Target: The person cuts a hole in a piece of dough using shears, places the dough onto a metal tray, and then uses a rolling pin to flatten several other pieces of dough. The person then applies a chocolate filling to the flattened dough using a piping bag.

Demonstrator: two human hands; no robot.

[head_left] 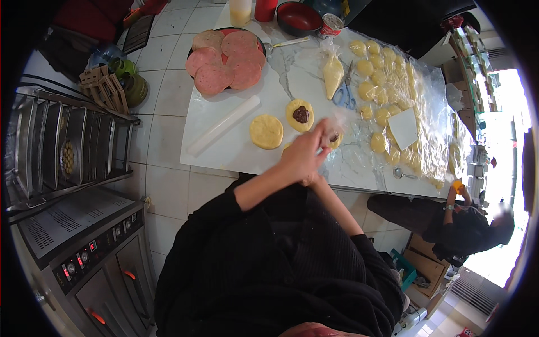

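My left hand (307,153) is closed round a crumpled translucent plastic bag (340,119) over a dough round with dark filling (336,138). My right hand (309,178) is behind and below it, largely hidden, so its grip is unclear. Beside them lie another round topped with brown filling (300,115), a plain flattened round (265,131), a white rolling pin (224,126), a filled piping bag (332,72) and blue-handled scissors (344,95).
Plastic-covered dough balls (379,84), pink slices on a plate (227,59) and a red-lined pan (297,19) share the table (208,154). A tray rack (64,146) and steel oven (84,236) stand left. Another person (460,227) works right, holding something orange.
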